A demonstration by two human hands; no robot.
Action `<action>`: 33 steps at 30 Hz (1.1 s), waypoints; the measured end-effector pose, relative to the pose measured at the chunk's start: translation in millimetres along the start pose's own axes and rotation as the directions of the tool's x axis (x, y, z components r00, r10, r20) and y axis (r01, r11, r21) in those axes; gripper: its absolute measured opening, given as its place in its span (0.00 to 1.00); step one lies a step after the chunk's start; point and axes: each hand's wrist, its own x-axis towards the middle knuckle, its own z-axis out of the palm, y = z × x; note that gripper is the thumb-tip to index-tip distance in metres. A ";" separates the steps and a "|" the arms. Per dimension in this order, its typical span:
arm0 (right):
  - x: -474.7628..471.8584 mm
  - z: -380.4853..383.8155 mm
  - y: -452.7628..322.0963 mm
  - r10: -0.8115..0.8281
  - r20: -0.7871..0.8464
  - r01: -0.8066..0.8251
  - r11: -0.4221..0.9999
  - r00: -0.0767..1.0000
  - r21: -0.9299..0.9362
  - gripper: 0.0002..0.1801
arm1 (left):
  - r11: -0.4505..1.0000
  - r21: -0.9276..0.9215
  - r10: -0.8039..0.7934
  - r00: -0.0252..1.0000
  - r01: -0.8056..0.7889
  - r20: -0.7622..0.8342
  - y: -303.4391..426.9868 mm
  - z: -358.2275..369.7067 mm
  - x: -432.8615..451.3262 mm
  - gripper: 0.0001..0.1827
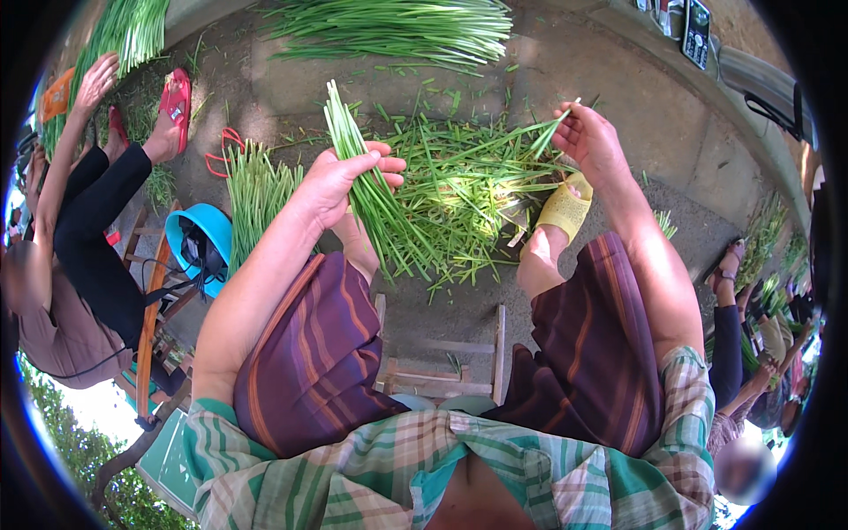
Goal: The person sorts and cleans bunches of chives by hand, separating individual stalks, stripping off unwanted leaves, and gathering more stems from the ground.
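My left hand (pixel 344 175) grips a bunch of long green stalks (pixel 381 199), perhaps chives or garlic chives, pale at the upper ends. The bunch slants across the palm, its darker ends hanging down toward the lower right. Out to the right, my right hand (pixel 588 136) pinches a few green stalks (pixel 546 136) between thumb and fingers, a whitish tip poking above. On the ground between my feet spreads a loose heap of green trimmings (pixel 464 205). Beside my left forearm lies a thick bundle of similar stalks (pixel 255 199), partly hidden by the arm.
A large pile of stalks (pixel 397 33) lies ahead on the paving. At left are a blue bucket (pixel 222 225) holding a dark item, a red cord (pixel 225 152) and a seated person (pixel 86 232). A phone (pixel 696 33) rests by the curb (pixel 748 119). More people sit at right.
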 end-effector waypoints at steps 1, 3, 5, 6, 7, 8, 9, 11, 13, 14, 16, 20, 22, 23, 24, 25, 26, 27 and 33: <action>0.8 -2.4 -3.2 -0.001 0.001 0.001 1.000 1.000 0.001 0.12 | 1.000 -0.003 0.010 0.999 -0.010 0.033 0.7 -0.3 -1.2 0.19; 1.7 -8.4 -11.2 -0.047 -0.070 0.050 0.998 0.996 0.043 0.12 | 1.000 0.009 0.016 0.999 -0.016 0.036 1.6 2.2 -2.7 0.20; 5.1 -18.3 -15.2 -0.066 -0.065 0.069 0.997 0.996 0.043 0.12 | 1.000 0.005 0.024 0.998 -0.024 0.056 2.1 3.5 -3.9 0.20; 6.1 -20.6 -18.7 -0.074 -0.076 0.078 0.996 0.994 0.041 0.12 | 1.000 0.006 0.026 0.998 -0.027 0.055 2.3 2.8 -3.1 0.20; 6.8 -22.7 -21.7 -0.083 -0.086 0.087 0.995 0.993 0.039 0.12 | 0.999 0.020 0.042 0.998 -0.043 0.055 2.0 1.6 -1.5 0.20; 6.8 -25.3 -24.5 -0.103 -0.088 0.105 0.994 0.991 0.025 0.13 | 0.998 0.035 0.057 0.997 -0.059 0.056 2.2 0.9 -0.7 0.20; 6.6 -25.1 -26.0 -0.102 -0.084 0.105 0.994 0.991 0.029 0.13 | 0.997 0.039 0.058 0.997 -0.060 0.052 3.2 1.3 -1.1 0.20; 5.4 -25.2 -28.7 -0.169 -0.096 0.162 0.984 0.981 -0.074 0.14 | 0.997 0.036 0.066 0.991 -0.070 0.114 2.9 6.6 0.2 0.19; -0.9 -6.8 -25.4 -0.144 -0.082 0.137 0.987 0.986 -0.086 0.14 | 0.997 0.033 0.065 0.976 -0.073 0.209 2.2 12.6 1.1 0.19; -3.6 4.5 -21.1 -0.098 0.001 0.097 0.989 0.995 -0.111 0.14 | 0.996 0.039 0.068 0.970 -0.079 0.236 2.1 14.9 1.3 0.18; -15.4 38.0 -11.5 -0.024 0.126 0.044 0.986 0.992 -0.163 0.14 | 0.996 0.043 0.066 0.963 -0.080 0.261 1.3 20.4 -0.7 0.18; -29.6 87.2 25.4 0.221 0.271 -0.170 0.965 0.937 -0.200 0.16 | 0.997 0.083 -0.015 0.953 -0.011 0.302 1.0 34.7 -1.1 0.19; -43.8 105.3 27.0 0.262 0.307 -0.156 0.931 0.915 -0.329 0.21 | 0.995 0.101 -0.059 0.939 0.026 0.340 1.4 43.1 -1.1 0.19; -48.1 111.6 28.1 0.278 0.344 -0.142 0.917 0.897 -0.372 0.22 | 0.995 0.100 -0.062 0.940 0.030 0.336 1.9 47.3 -2.0 0.19; -52.1 116.5 26.3 0.278 0.382 -0.149 0.931 0.881 -0.334 0.23 | 0.993 0.114 -0.070 0.928 0.030 0.366 2.9 52.2 -2.0 0.20; -52.4 117.0 25.4 0.281 0.382 -0.151 0.930 0.880 -0.335 0.23 | 0.991 0.128 -0.078 0.916 0.030 0.394 3.1 54.8 -2.0 0.20; -51.2 117.0 24.6 0.243 0.384 -0.104 0.932 0.891 -0.348 0.23 | 0.994 0.105 -0.079 0.912 0.040 0.403 2.7 55.0 -2.0 0.20; -48.3 115.7 23.2 0.203 0.385 -0.056 0.931 0.900 -0.361 0.22 | 0.994 0.103 -0.078 0.912 0.039 0.402 3.0 54.4 -2.0 0.20; -13.9 79.2 13.7 0.103 0.176 -0.059 0.970 0.979 -0.236 0.15 | 0.995 0.044 -0.101 0.925 0.091 0.366 1.2 42.4 -5.3 0.20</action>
